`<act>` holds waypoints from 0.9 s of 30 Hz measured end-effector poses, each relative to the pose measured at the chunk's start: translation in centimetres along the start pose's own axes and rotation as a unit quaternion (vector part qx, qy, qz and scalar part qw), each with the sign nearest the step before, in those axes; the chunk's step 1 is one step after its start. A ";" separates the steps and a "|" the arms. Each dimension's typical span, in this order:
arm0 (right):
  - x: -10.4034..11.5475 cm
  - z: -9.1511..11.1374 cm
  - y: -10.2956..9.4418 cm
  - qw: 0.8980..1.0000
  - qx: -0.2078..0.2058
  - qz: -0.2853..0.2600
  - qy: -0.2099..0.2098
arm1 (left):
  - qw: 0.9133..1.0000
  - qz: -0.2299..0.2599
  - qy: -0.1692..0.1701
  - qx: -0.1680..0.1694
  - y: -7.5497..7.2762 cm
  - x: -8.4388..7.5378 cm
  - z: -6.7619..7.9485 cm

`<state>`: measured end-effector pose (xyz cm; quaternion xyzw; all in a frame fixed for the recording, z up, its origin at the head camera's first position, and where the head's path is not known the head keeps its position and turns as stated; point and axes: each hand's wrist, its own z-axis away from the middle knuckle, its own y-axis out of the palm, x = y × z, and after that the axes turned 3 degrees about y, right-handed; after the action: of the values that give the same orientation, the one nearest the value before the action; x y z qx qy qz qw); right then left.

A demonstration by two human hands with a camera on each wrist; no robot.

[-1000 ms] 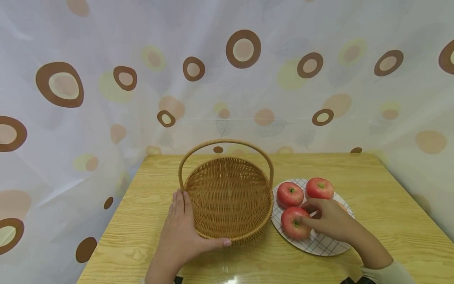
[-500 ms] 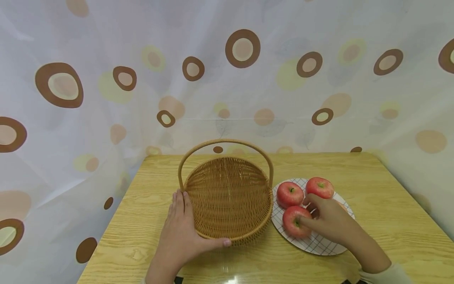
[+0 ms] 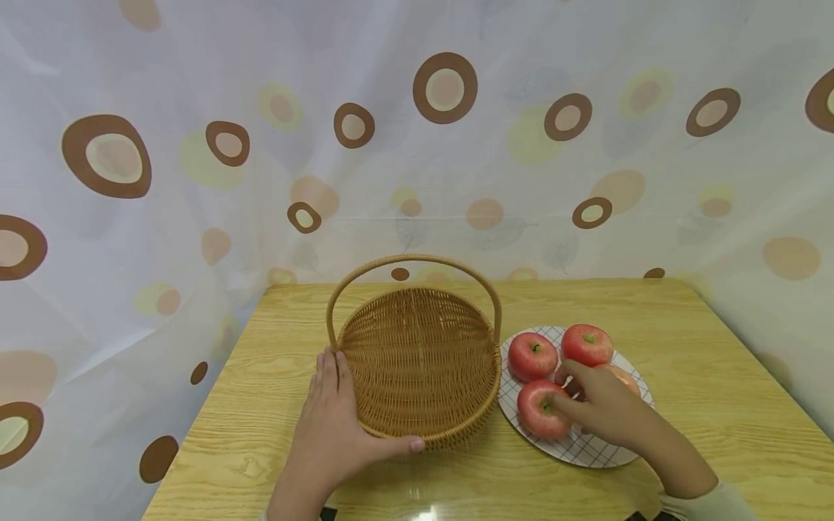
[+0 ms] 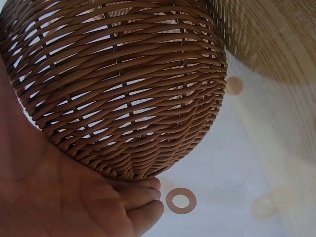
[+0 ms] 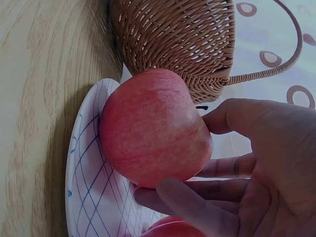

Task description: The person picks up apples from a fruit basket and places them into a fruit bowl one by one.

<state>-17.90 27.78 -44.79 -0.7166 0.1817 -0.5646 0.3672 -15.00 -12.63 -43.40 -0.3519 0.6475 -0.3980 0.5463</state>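
Note:
A brown wicker basket with a tall arched handle stands on the table with nothing inside. My left hand rests against its left side, fingers straight along the outer wall and thumb stretched along the front rim. Close by, on the right, is a round white plate with a grid pattern, bearing red apples. My right hand grips the front apple, thumb near the stem and fingers around its far side. Two apples, a left one and a back one, lie behind it.
Another apple is partly hidden behind my right hand. The wooden table reaches back to a pale curtain printed with brown rings. The basket handle arches high over the basket.
My right hand and the front apple have shifted only slightly, and a bit more of the apple behind the hand now shows. The left hand and basket look the same.

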 end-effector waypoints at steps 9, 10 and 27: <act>0.6 0.0 0.0 0.999 -0.009 0.043 0.029 | 1.000 0.000 -0.005 0.005 0.0 0.0 0.1; 0.5 0.0 0.0 0.998 -0.016 0.051 0.027 | 1.000 0.001 -0.006 0.006 0.0 0.0 0.1; 0.1 -0.2 -0.4 0.987 -0.077 0.143 0.006 | 1.000 0.004 -0.004 0.005 0.0 0.0 0.1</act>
<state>-18.09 27.90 -44.37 -0.7062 0.3271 -0.4948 0.3866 -14.91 -12.65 -43.41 -0.3476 0.6451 -0.3976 0.5523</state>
